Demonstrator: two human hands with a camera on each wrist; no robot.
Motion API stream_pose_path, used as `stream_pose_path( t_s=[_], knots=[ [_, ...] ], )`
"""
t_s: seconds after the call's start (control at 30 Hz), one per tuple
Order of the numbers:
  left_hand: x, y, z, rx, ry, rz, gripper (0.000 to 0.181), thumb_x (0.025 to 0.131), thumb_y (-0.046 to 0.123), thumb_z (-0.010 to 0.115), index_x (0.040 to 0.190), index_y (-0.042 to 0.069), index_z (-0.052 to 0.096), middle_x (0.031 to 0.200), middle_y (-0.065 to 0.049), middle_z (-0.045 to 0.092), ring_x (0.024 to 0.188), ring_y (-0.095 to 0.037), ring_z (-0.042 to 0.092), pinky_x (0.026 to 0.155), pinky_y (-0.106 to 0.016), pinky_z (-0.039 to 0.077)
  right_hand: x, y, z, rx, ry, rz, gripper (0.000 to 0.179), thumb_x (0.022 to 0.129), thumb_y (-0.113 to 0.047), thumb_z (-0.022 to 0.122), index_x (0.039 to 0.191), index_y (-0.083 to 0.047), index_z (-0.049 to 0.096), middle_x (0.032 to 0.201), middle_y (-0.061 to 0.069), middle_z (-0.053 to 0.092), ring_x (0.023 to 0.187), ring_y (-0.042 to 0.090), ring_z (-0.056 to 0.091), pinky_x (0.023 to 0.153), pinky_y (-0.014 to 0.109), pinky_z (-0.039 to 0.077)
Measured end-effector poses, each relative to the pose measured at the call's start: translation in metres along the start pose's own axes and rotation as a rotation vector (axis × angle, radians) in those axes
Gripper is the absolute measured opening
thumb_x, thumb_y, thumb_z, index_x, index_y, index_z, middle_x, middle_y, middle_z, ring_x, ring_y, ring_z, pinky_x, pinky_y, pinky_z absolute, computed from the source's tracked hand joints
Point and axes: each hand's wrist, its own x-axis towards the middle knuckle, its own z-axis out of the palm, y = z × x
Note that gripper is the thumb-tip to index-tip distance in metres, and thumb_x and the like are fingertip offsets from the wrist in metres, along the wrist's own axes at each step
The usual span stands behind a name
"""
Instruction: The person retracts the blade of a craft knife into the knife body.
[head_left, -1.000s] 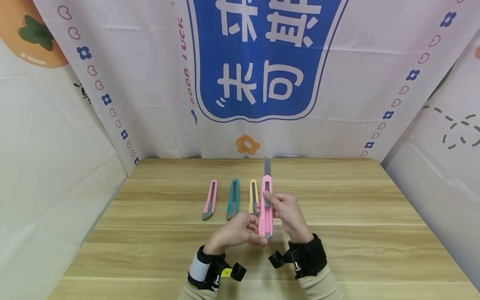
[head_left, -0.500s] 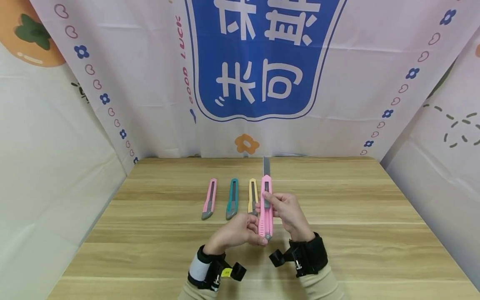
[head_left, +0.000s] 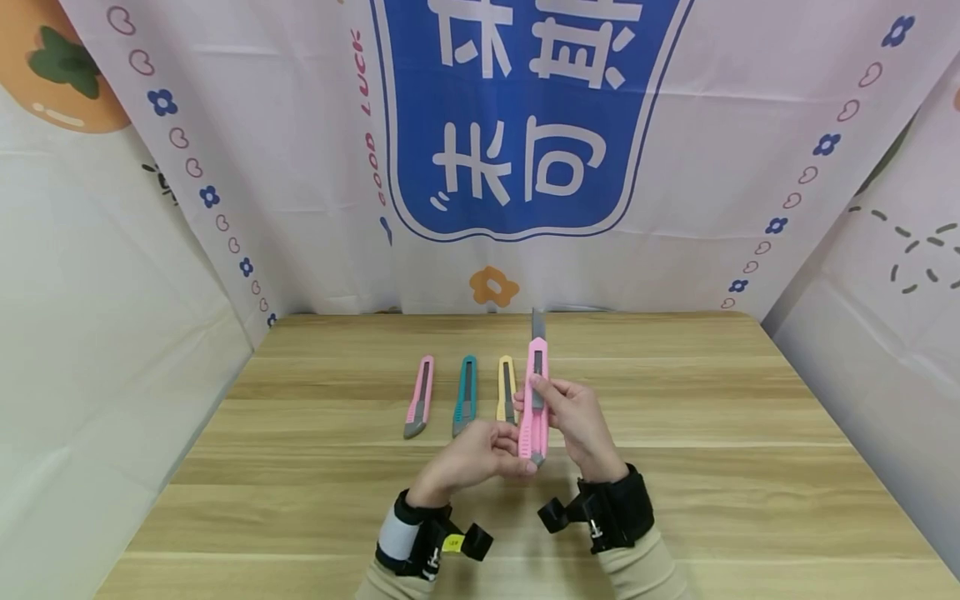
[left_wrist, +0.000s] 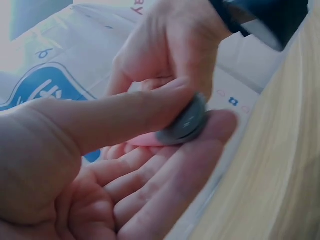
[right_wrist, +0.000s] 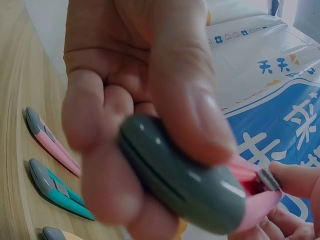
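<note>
Both hands hold a pink utility knife (head_left: 534, 433) over the table, its grey blade (head_left: 537, 325) pointing away from the person. My left hand (head_left: 476, 454) pinches the grey end cap (right_wrist: 185, 175) between thumb and fingers. Higher up the body, my right hand (head_left: 577, 417) grips the knife, with its thumb on the slider (right_wrist: 269, 179). In the left wrist view the left thumb covers part of the cap (left_wrist: 185, 122), and the hands hide much of the pink body. The left fingers overlap the lower end of a yellow utility knife (head_left: 506, 387) in the head view.
Left of the yellow knife, a teal utility knife (head_left: 465, 396) and another pink utility knife (head_left: 420, 400) lie in a row on the wooden table (head_left: 675, 500). A printed cloth (head_left: 337, 208) hangs behind the table's far edge, with pale cloth on both sides.
The held knife and both hands' fingers have shifted slightly upward in the head view over the last half second. A little less blade shows above the pink body. The lying knives stay put.
</note>
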Motion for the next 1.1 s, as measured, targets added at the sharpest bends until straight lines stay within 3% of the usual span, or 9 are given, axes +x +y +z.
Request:
stream_pose_path(
  t_s=[0.1,0.23,0.43,0.67,0.93,1.1],
  knots=[
    [0.004,-0.002,0.005,-0.047,0.057,-0.005,0.030,0.085,0.014,0.073,0.111,0.000,0.067,0.100,-0.019,0.074,0.080,-0.008,0.069,0.074,-0.019,0.056,0.002,0.001,-0.002,0.021,0.027,-0.012,0.037,0.098,-0.024,0.056,0.121,0.004,0.061,0.092,0.004,0.078,0.080,0.008,0.073,0.078,0.024,0.061],
    [0.013,-0.006,0.015,-0.187,0.108,-0.018,0.034,0.086,0.009,0.071,0.117,-0.003,0.064,0.107,-0.022,0.072,0.089,-0.014,0.073,0.080,-0.024,0.059,0.004,0.001,-0.009,0.072,0.053,-0.019,0.038,0.098,-0.025,0.057,0.123,0.003,0.060,0.094,0.006,0.077,0.083,0.011,0.074,0.080,0.026,0.061],
    [0.021,-0.009,0.025,-0.371,0.164,-0.048,0.036,0.083,0.000,0.070,0.118,-0.008,0.063,0.106,-0.020,0.073,0.085,-0.012,0.074,0.082,-0.028,0.061,0.005,-0.002,-0.016,0.071,0.067,0.017,0.046,0.096,-0.033,0.059,0.124,0.003,0.060,0.087,-0.003,0.077,0.081,0.007,0.073,0.078,0.024,0.061],
    [0.021,-0.011,0.029,-0.372,0.172,-0.039,0.037,0.084,-0.002,0.069,0.118,-0.010,0.061,0.106,-0.022,0.072,0.089,-0.014,0.074,0.083,-0.028,0.061,0.008,-0.002,-0.017,0.027,0.053,0.065,0.044,0.097,-0.033,0.058,0.123,0.002,0.060,0.092,0.004,0.078,0.079,0.008,0.073,0.077,0.026,0.061],
    [0.017,-0.006,0.021,-0.444,0.187,-0.095,0.037,0.083,0.000,0.070,0.118,-0.007,0.061,0.104,-0.014,0.075,0.083,-0.008,0.072,0.086,-0.028,0.060,0.009,-0.001,-0.010,-0.007,0.048,0.067,0.043,0.097,-0.031,0.057,0.118,0.006,0.062,0.094,0.012,0.077,0.076,0.011,0.074,0.069,0.025,0.061],
    [0.014,-0.004,0.019,-0.378,0.194,-0.102,0.036,0.082,0.002,0.071,0.116,-0.005,0.063,0.104,-0.015,0.074,0.083,-0.009,0.072,0.086,-0.028,0.060,0.009,-0.001,-0.007,-0.001,0.079,0.044,0.045,0.096,-0.035,0.059,0.115,0.006,0.063,0.096,0.016,0.076,0.073,0.012,0.074,0.068,0.027,0.062]
  ],
)
